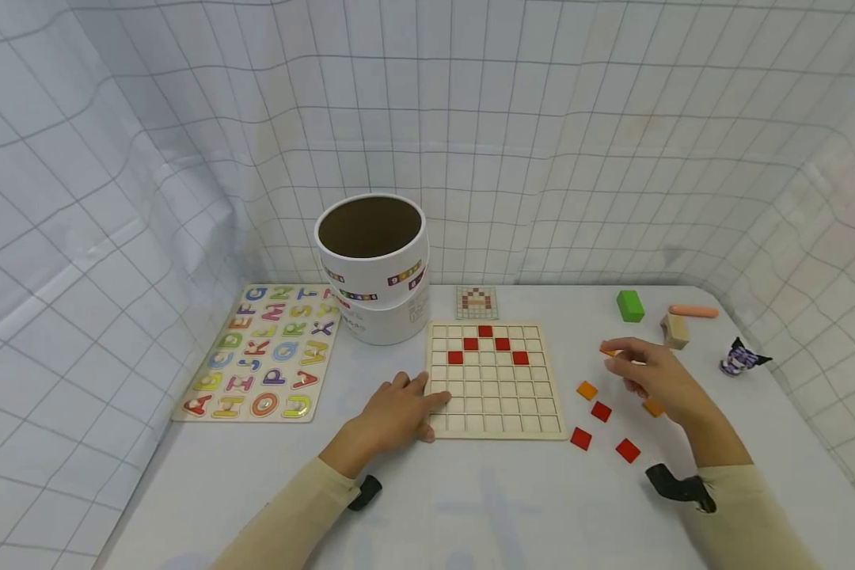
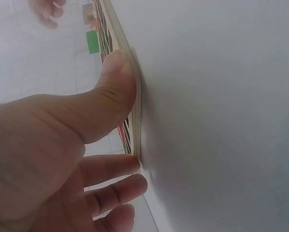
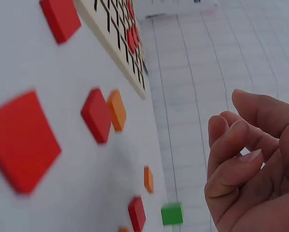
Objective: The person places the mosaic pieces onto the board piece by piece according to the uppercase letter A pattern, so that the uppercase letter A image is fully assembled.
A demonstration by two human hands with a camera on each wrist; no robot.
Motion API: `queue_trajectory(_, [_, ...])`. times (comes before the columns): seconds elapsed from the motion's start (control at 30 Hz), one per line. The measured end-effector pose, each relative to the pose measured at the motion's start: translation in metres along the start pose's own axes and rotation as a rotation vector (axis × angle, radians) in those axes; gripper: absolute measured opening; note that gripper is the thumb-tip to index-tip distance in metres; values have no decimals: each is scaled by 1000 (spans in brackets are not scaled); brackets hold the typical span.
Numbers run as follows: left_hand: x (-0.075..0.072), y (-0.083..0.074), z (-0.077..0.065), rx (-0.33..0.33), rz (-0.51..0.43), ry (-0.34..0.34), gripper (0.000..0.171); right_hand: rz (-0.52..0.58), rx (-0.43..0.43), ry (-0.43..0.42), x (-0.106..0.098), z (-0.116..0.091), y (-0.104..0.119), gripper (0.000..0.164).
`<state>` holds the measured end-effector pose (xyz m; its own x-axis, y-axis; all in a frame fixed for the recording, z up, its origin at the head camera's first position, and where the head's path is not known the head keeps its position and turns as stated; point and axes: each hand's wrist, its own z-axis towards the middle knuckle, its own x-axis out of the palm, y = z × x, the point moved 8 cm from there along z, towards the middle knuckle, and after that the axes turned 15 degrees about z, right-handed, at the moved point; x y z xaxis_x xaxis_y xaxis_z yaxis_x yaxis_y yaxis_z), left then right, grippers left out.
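The left hand (image 1: 399,412) rests at the left edge of a pale wooden grid board (image 1: 499,404), one finger extended over its squares. Its thumb (image 2: 118,79) touches the board's side in the left wrist view. Several red tiles (image 1: 484,331) form a peaked pattern on the board. The right hand (image 1: 648,376) hovers over loose tiles, fingers loosely bent; nothing shows between thumb and fingers in the right wrist view. An orange tile (image 1: 608,350) is by its fingertips. Nearby lie another orange tile (image 1: 587,390), a red tile (image 1: 601,411) and an orange tile (image 1: 653,407) partly hidden.
An alphabet puzzle board (image 1: 260,356) lies left, beside a white bucket (image 1: 381,305). A small pattern card (image 1: 476,303) sits behind the grid board. At the back right are a green block (image 1: 630,306), a wooden block (image 1: 674,331), an orange stick (image 1: 693,311) and a purple wrapper (image 1: 743,358).
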<state>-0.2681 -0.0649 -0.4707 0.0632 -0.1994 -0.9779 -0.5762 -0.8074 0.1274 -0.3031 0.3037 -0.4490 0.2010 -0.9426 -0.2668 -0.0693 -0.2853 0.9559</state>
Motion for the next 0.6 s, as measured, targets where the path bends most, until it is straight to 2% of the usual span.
queue_trajectory(0.13, [-1,0,-1,-5,-9,-2,65,-53,25,-47,-35,-17,-15,51])
queue_trajectory(0.27, [-2,-1,-2,-3,-20,-8,65,-141,81,-47,-54,-27,-35,55])
queue_trajectory(0.43, [-1,-1,-2,1,-12,-9,65,-171,110,-21,-61,-29,-56,57])
queue_trajectory(0.6, [-1,0,-2,-1,-12,-6,65,-188,99,7,-54,-22,-61,57])
